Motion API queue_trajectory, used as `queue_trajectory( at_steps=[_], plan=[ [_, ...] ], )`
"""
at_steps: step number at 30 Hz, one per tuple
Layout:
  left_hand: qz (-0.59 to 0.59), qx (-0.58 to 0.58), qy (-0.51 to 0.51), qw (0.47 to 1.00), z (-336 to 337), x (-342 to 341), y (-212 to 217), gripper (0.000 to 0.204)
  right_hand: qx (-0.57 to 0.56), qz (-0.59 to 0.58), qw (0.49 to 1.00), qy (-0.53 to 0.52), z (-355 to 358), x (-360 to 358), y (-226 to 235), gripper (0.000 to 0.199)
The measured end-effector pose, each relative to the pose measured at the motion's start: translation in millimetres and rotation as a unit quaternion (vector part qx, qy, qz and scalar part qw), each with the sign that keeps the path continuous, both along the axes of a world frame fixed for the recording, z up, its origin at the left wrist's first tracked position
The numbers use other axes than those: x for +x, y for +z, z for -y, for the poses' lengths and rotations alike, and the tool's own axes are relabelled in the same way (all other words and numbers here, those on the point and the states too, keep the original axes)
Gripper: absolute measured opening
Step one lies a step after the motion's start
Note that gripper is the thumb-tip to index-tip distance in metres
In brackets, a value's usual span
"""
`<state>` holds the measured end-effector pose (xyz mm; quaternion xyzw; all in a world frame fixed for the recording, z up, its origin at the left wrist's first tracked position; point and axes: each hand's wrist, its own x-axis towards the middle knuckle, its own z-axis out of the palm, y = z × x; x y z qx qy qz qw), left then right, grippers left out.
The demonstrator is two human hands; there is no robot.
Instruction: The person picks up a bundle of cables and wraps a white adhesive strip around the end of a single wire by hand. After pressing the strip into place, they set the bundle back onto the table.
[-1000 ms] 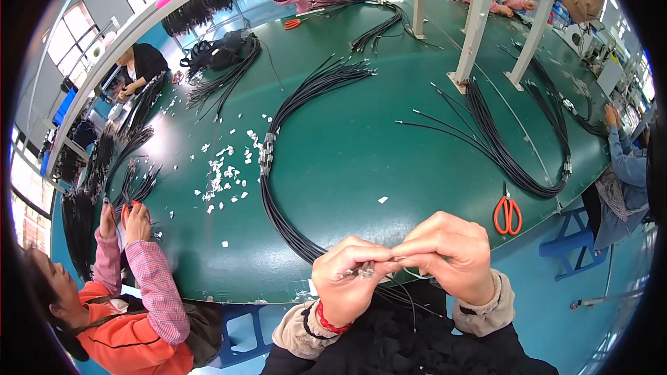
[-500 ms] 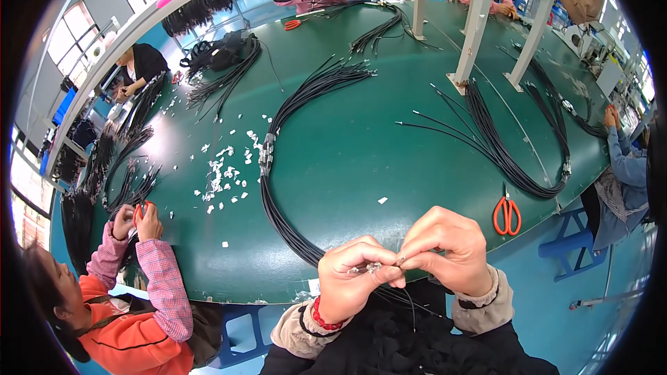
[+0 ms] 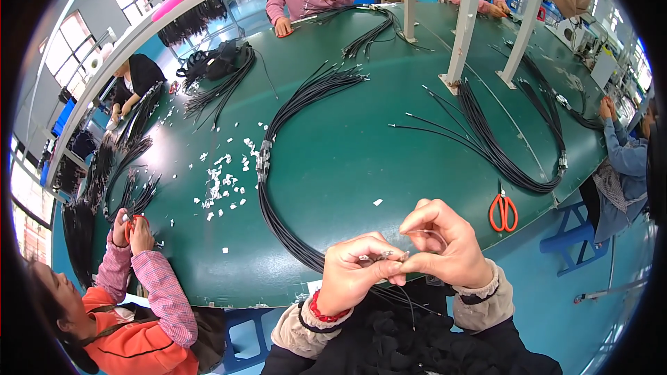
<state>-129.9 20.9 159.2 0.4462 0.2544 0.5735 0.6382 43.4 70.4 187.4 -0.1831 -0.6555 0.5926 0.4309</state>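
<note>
My left hand (image 3: 356, 269) is closed around several cable ends with small metal tips, just past the table's front edge. My right hand (image 3: 450, 246) sits against it, thumb pinching at the same tips. A thin translucent strip (image 3: 432, 232) curves between the right thumb and forefinger; what kind it is I cannot make out. A long bundle of black cables (image 3: 272, 210) curves over the table and runs behind my left hand. Thin dark cable tails (image 3: 403, 300) hang below both hands. To the right lie scissors with orange handles (image 3: 503, 212).
White paper scraps (image 3: 226, 184) litter the green table (image 3: 347, 167) at left. A second black cable bundle (image 3: 490, 135) lies at right beside grey metal posts (image 3: 464, 28). Co-workers sit around; one in orange (image 3: 142, 337) works at near left. A blue stool (image 3: 566, 232) stands at right.
My right forefinger has lifted away from the thumb, and the translucent strip now shows curved between them. The left hand keeps its grip. Across the table, a person's hand has reached down to the tabletop.
</note>
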Motion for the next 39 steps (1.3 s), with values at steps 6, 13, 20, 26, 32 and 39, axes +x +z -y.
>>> queue_trajectory(
  at_steps=[6, 13, 20, 26, 32, 39],
  plan=[
    [-0.017, -0.004, 0.039, 0.999, 3.6, 17.0, 0.7, 0.009, 0.037, 0.022, 0.999, -0.021, 4.9, 15.1, -8.0, 0.032],
    [-0.121, 0.169, 0.228, 0.951, -2.7, 31.1, -5.2, 0.017, 0.036, 0.01, 0.995, -0.09, 10.8, 24.8, -9.3, 0.032],
    [-0.019, 0.109, 0.166, 0.98, 4.9, 43.5, 10.0, 0.022, -0.036, 0.004, 0.996, -0.084, 20.2, 36.0, -10.0, 0.034],
    [-0.035, 0.099, 0.166, 0.981, 5.1, 56.7, 17.0, 0.02, -0.027, 0.125, 0.988, -0.087, 18.4, 58.3, -13.9, 0.041],
    [-0.04, 0.099, 0.158, 0.982, 6.8, 65.5, 19.7, 0.011, 0.036, 0.057, 0.987, -0.148, 16.8, 72.1, 7.6, 0.05],
    [-0.057, 0.105, 0.156, 0.981, 8.7, 81.1, 22.4, 0.011, 0.163, -0.052, 0.961, -0.217, 19.3, 67.2, 23.8, 0.055]
  ],
)
